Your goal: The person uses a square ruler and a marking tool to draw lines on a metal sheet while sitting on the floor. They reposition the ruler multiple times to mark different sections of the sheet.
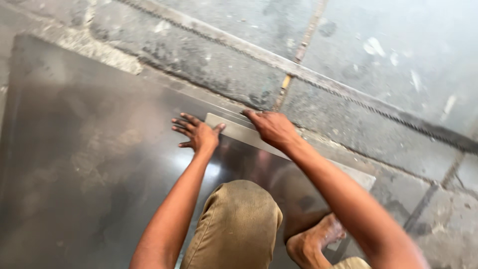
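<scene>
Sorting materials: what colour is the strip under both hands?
Pale silver-grey metal strip, plain and unpatterned; head view shows it best.

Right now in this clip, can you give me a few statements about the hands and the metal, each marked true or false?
1. Both hands rest on a metal strip. True: the left hand and right hand press on the pale metal strip.
2. The strip lies on a wooden table. False: it lies on a large dark metal sheet on the concrete floor.
3. The person wears gloves. False: both hands are bare.
4. A bare foot shows near the bottom. True.
5. The right hand holds a hammer. False: it holds no tool, only lies flat on the strip.
</scene>
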